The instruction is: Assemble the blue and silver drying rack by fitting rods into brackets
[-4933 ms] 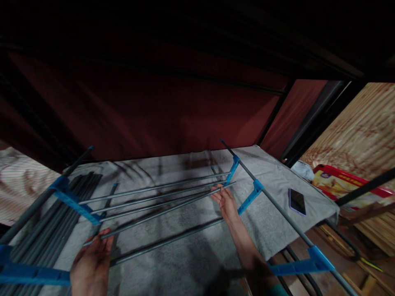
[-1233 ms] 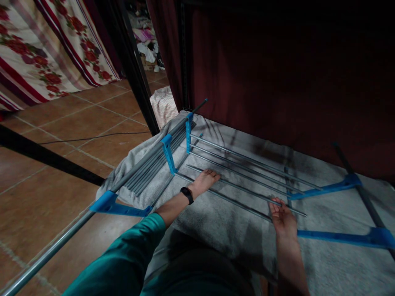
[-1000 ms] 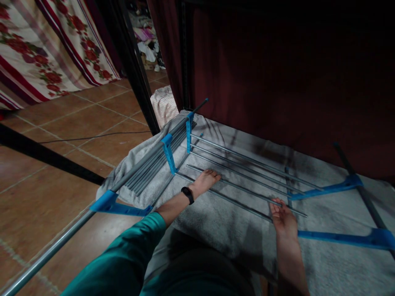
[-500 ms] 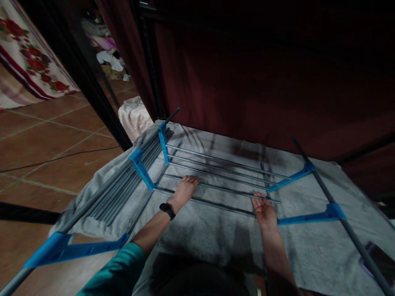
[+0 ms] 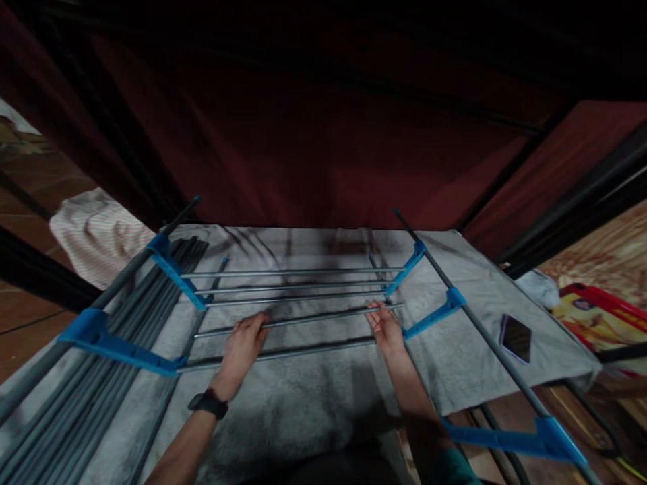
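You have a thin, smooth grey metal rod (image 5: 298, 320) lying across a nubbly grey towel (image 5: 313, 397) between bright blue plastic brackets (image 5: 427, 316), your left hand (image 5: 242, 343) and right hand (image 5: 387, 327) resting on it near its ends, fingers loosely curled over it.

Both hands, left (image 5: 243, 342) and right (image 5: 387, 329), on one grey rod (image 5: 303, 320) between blue brackets (image 5: 176, 273).

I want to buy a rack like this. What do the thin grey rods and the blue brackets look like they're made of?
Thin grey rods: probably metal tube, smooth, with pale glints along their length. Blue brackets: apparently moulded plastic, matte, uniformly coloured, with chunky shaped ends.
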Action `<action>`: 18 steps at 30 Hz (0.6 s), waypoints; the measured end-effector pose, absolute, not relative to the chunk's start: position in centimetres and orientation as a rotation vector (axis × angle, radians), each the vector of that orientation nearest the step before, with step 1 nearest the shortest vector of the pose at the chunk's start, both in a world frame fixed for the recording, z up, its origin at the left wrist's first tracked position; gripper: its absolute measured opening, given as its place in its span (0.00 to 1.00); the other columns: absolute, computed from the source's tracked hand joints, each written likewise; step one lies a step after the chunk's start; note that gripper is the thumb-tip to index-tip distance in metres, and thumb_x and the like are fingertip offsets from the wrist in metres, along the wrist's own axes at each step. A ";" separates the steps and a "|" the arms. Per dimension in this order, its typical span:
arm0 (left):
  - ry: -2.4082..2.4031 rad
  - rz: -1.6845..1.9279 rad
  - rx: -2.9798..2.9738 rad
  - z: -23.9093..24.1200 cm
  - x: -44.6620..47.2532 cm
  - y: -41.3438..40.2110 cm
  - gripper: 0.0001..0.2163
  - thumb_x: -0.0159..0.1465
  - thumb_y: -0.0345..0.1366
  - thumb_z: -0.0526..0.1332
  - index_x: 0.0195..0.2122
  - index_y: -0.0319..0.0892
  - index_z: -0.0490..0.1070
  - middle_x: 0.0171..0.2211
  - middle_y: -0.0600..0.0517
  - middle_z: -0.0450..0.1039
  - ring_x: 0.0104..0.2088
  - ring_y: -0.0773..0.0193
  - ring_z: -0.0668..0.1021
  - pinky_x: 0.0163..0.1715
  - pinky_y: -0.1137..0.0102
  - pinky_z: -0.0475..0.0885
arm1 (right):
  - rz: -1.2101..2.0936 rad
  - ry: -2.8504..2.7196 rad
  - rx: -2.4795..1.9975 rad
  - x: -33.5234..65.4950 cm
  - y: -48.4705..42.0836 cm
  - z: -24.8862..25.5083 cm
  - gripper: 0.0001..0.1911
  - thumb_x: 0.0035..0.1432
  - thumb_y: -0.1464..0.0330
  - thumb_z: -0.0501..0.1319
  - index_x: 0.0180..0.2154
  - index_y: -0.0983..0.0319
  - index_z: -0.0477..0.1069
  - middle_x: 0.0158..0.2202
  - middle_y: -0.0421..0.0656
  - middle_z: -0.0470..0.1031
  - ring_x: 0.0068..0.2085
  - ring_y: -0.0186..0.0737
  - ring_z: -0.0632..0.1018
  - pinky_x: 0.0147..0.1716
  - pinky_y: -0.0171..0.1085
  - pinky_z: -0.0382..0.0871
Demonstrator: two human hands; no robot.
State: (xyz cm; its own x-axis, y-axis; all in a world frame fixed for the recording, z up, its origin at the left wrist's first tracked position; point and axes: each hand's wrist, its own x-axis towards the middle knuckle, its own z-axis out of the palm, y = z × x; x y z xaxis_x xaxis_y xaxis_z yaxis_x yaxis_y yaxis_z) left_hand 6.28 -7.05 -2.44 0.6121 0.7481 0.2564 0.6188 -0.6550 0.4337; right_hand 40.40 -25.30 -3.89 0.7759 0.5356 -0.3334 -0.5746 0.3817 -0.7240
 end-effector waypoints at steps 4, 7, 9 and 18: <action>1.114 0.631 2.569 -2.6 6.1 -6.6 0.10 0.68 0.40 0.54 0.42 0.45 0.74 0.43 0.44 0.82 0.45 0.48 0.81 0.51 0.54 0.73 | 0.682 0.063 -0.906 40.4 -25.2 -3.9 0.06 0.56 0.70 0.69 0.38 0.59 0.74 0.37 0.41 0.83 0.39 0.37 0.84 0.44 0.39 0.80; 1.108 0.623 2.581 -2.8 6.1 -6.3 0.13 0.68 0.43 0.53 0.42 0.45 0.74 0.44 0.43 0.82 0.46 0.46 0.82 0.51 0.52 0.73 | 0.670 0.056 -0.885 40.4 -25.3 -4.1 0.06 0.57 0.71 0.68 0.37 0.59 0.74 0.38 0.41 0.83 0.40 0.36 0.84 0.46 0.39 0.79; 1.071 0.616 2.569 -3.1 6.1 -6.1 0.14 0.68 0.45 0.52 0.42 0.45 0.75 0.45 0.43 0.82 0.47 0.46 0.82 0.51 0.52 0.73 | 0.663 0.061 -0.880 40.5 -25.2 -4.1 0.06 0.57 0.72 0.67 0.37 0.58 0.73 0.37 0.40 0.83 0.39 0.36 0.83 0.45 0.39 0.79; 1.092 0.645 2.496 -3.2 6.2 -5.9 0.12 0.66 0.46 0.54 0.40 0.47 0.71 0.41 0.46 0.83 0.43 0.49 0.83 0.49 0.56 0.76 | 0.625 0.090 -0.864 40.3 -25.0 -4.0 0.10 0.56 0.69 0.71 0.33 0.57 0.70 0.34 0.37 0.81 0.36 0.34 0.82 0.45 0.39 0.79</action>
